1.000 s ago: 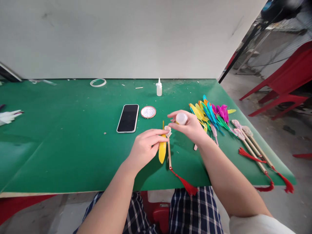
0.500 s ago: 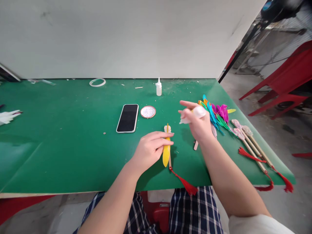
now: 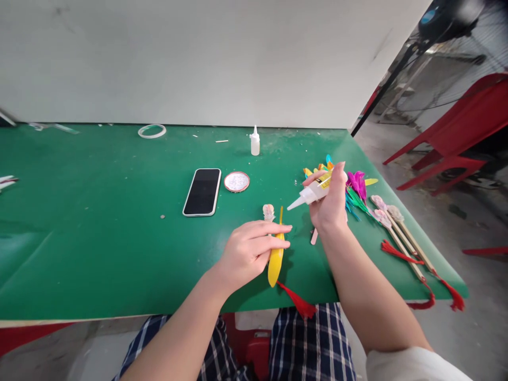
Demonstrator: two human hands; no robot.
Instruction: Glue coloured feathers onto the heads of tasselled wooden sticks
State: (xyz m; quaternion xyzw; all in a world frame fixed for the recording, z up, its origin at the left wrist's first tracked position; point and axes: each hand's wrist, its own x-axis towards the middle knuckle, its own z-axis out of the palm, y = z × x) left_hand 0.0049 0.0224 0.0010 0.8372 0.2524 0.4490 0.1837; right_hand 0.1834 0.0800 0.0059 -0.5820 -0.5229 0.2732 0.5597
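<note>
My left hand (image 3: 248, 251) is closed around a yellow feather (image 3: 275, 257), holding it just above the green table (image 3: 99, 238) near the front edge. A thin wooden stick with a pale carved top (image 3: 269, 212) and a red tassel (image 3: 298, 302) lies beneath the feather. My right hand (image 3: 331, 201) grips a small white glue bottle (image 3: 311, 193) tilted so its nozzle points left and down toward the feather's quill. The nozzle tip hangs a short way right of the quill and is apart from it.
A black phone (image 3: 202, 191) and a round lid (image 3: 236, 181) lie mid-table, a second glue bottle (image 3: 254, 142) and a white ring (image 3: 151, 130) farther back. Several coloured feathers (image 3: 357, 188) and tasselled sticks (image 3: 400, 238) lie at right. Red chairs (image 3: 456, 143) stand beyond the table.
My right hand swung the glue bottle up and right, then turned it so the nozzle points at the feather. My left hand slid the yellow feather slightly right and nearer the front edge.
</note>
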